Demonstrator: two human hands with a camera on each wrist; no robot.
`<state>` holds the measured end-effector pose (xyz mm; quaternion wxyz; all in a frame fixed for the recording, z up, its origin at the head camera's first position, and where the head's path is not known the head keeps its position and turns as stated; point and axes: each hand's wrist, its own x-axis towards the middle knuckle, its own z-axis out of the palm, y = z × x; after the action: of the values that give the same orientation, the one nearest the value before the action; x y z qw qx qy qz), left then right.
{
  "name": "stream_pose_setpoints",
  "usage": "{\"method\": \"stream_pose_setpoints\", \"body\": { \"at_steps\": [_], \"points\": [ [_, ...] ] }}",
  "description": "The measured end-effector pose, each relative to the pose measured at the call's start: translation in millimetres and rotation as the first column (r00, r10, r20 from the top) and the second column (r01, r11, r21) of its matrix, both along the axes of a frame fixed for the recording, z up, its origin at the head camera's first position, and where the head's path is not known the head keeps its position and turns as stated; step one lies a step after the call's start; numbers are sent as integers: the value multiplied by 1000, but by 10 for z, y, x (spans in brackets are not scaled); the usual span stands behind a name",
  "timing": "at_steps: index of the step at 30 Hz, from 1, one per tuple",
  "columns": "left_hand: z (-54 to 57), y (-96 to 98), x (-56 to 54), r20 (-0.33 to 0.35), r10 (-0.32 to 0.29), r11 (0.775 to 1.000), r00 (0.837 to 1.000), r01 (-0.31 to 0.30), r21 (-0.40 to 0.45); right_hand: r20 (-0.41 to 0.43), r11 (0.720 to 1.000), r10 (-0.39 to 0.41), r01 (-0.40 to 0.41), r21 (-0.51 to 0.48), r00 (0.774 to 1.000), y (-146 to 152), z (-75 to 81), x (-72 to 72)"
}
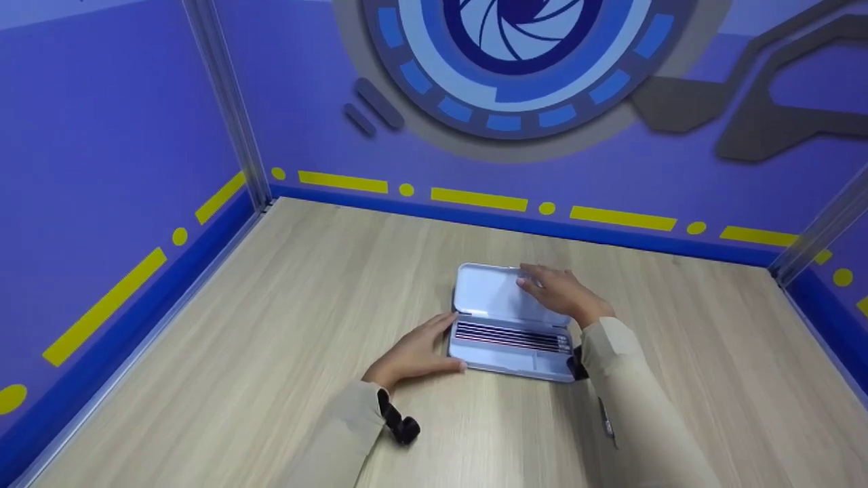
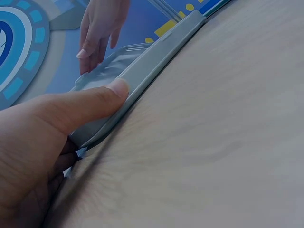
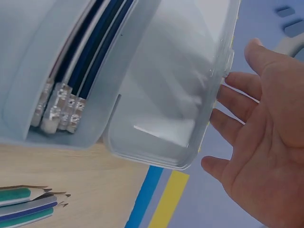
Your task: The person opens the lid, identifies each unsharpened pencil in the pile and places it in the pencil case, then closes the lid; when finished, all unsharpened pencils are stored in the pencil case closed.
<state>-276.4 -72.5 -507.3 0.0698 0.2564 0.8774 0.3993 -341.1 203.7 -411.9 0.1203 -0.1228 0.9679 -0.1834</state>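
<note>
A pale blue-grey pencil case lies open on the table, its lid tilted up at the back. Striped pencils lie side by side in its rear compartment, their eraser ends to the right. My left hand holds the case's left end, with the thumb against the front wall and the other fingers round the side. Behind the lid's top edge, my right hand touches it with extended, spread fingers.
Several sharpened pencils lie on the wooden table to the right of the case, mostly hidden by my right sleeve in the head view. Blue printed panels wall the table at the back and sides.
</note>
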Motion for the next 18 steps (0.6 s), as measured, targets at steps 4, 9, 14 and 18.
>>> {"method": "stream_pose_setpoints", "body": {
  "at_steps": [4,9,14,18],
  "points": [
    [-9,9,8,8,2,1000,1000,-2,7,-61,999,4,-6,-38,998,-3,27,59],
    [-5,16,16,18,33,999,999,-33,-22,-133,998,5,-14,-66,991,-2,74,162],
    [-8,16,15,22,53,998,998,-52,-27,-195,998,24,-35,-55,980,22,96,262],
    [-2,16,19,25,41,999,999,-41,-11,-254,997,45,-60,-50,966,42,108,354]
  ]
}}
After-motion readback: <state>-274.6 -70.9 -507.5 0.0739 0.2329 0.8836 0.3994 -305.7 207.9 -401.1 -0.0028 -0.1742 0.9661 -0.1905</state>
